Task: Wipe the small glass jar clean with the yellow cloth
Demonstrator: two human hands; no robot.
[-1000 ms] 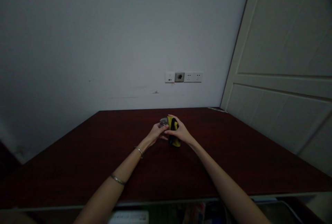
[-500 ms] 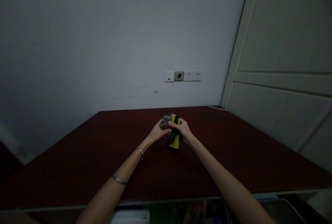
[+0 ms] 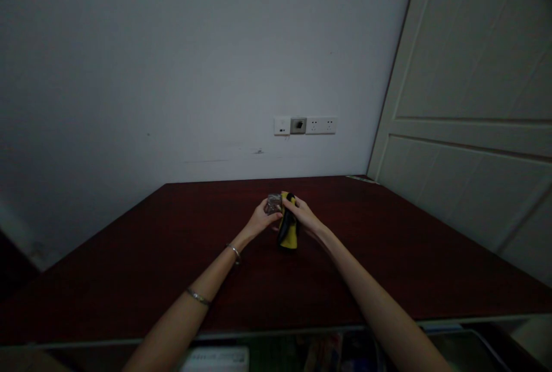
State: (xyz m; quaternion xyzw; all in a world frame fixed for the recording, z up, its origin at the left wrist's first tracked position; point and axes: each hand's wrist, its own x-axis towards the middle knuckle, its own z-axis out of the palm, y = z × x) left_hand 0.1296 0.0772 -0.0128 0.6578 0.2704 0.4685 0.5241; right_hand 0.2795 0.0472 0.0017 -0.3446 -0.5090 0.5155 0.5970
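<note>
My left hand [image 3: 260, 219] is closed around a small clear, shiny block-like thing [image 3: 273, 203], possibly plastic; its exact kind is not plain in the dim light. Right beside it, my right hand [image 3: 304, 214] grips a yellow and black folded cloth-like pouch [image 3: 288, 237], thumb across its upper part. The pouch hangs tilted, its lower end toward me, just above or on the table. Both things meet between my hands, and whether one is inside the other I cannot tell. Two metal bangles circle my left forearm.
A dark red table [image 3: 129, 268] spreads under my arms, against a pale wall. Wall sockets [image 3: 321, 125] sit behind it, and a white panelled door [image 3: 470, 130] stands at the right. Below the front edge, an open drawer or shelf holds a white box-like object [image 3: 215, 359] and other items.
The clear block and the upper end of the pouch have shifted slightly left, and the pouch looks narrower and more turned. Both hands keep their hold.
</note>
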